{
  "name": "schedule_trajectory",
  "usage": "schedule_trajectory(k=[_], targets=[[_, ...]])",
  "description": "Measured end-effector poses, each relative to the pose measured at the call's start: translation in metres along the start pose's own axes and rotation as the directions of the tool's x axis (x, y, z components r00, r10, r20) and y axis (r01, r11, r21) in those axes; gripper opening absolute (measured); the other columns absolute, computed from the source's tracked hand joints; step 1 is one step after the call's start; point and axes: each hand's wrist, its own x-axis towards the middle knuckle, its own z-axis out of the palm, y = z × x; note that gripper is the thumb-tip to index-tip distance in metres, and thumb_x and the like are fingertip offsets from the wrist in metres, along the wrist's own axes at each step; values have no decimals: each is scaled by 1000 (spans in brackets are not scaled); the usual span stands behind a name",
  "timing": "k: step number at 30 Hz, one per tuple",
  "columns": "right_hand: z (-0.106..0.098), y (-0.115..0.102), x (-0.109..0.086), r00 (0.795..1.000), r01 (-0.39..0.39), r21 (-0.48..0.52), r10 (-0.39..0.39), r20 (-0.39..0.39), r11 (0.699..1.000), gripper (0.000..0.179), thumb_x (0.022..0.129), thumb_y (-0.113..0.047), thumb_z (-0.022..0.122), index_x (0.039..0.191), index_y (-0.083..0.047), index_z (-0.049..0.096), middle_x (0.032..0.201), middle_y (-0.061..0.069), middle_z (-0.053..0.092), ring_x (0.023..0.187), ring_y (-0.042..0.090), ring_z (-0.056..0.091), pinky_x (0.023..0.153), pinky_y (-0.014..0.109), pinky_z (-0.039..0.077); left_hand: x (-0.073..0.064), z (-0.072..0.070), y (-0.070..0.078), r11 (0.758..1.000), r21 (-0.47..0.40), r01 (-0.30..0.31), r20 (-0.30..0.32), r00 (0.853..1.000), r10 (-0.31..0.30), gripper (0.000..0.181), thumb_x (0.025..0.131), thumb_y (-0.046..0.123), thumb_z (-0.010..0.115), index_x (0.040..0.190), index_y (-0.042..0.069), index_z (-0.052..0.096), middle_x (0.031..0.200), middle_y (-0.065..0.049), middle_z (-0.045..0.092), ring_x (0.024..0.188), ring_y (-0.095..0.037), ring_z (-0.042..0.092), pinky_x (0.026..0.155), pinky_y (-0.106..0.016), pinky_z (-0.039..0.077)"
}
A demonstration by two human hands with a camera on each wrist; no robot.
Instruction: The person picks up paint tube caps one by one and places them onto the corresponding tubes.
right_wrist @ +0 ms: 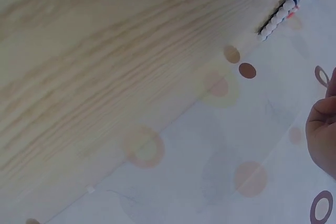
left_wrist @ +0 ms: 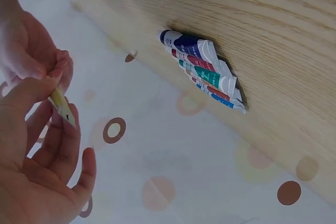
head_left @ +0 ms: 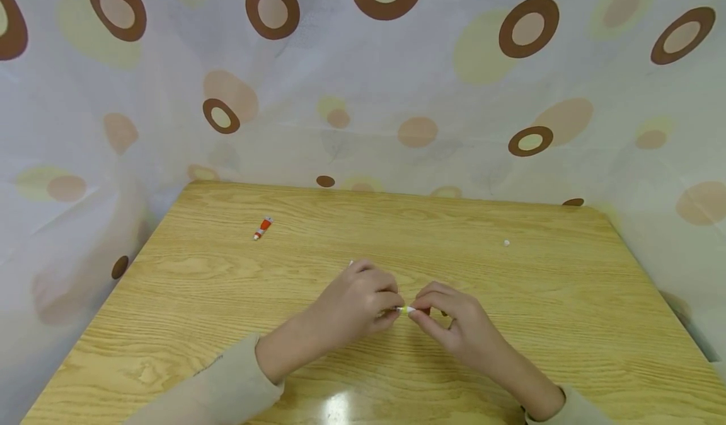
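Between both hands is a small white paint tube with yellow bands (head_left: 405, 309), held nearly level above the table. My left hand (head_left: 357, 299) pinches its body with thumb and fingers; in the left wrist view the tube's flat crimped end (left_wrist: 68, 116) sticks out past those fingers. From the other side my right hand (head_left: 462, 321) pinches the white cap end between thumb and fingertips. Several paint tubes (left_wrist: 202, 72) lie side by side in a row on the table, purple, crimson, green, orange and blue, with white caps visible in the right wrist view.
A red paint tube (head_left: 263, 228) lies alone at the table's back left. Toward the back right sits a small white piece (head_left: 507, 243), like a cap. Behind the wooden table (head_left: 238, 286) hangs a white curtain (head_left: 374, 84) with brown and yellow circles, enclosing its sides too.
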Motion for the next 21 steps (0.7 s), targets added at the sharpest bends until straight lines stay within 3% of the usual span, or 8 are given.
schedule_trajectory(k=[3,6,11,15,21], targets=[[-2,0,-1,999,-22,-63,23,25,998,14,87,-4,79,93,-17,74,95,-7,69,82,3,60,69,22,55,-3,-1,-1,995,-43,86,92,992,-82,6,82,21,86,85,19,82,82,10,73,74,-3,66,76,-21,51],[-6,2,-1,1000,-10,-132,12,10,991,20,83,-4,83,95,-17,74,99,-8,68,81,7,60,68,20,54,-6,-1,-2,981,-78,176,172,972,-161,7,83,22,85,87,18,82,84,9,74,74,-4,66,71,-19,46],[-16,11,-1,999,-4,-187,-5,-46,982,25,78,1,84,95,-14,75,100,-6,68,79,10,60,64,10,46,-11,0,-6,958,-101,267,233,943,-238,7,85,23,85,88,17,81,90,7,74,82,-7,68,73,-22,49],[-25,20,-3,998,-45,-220,33,-60,974,23,80,1,83,96,-15,75,100,-6,69,80,9,61,57,11,43,-15,3,-9,953,-92,288,268,929,-255,6,85,23,84,87,18,81,87,9,73,79,-5,65,72,-22,48],[-40,35,-9,990,-138,-275,121,-77,952,19,83,-1,82,95,-15,76,100,-7,69,81,6,60,59,18,45,-21,10,-11,962,-35,270,320,915,-245,4,84,23,84,84,20,81,84,10,72,75,-4,65,65,-20,42]])
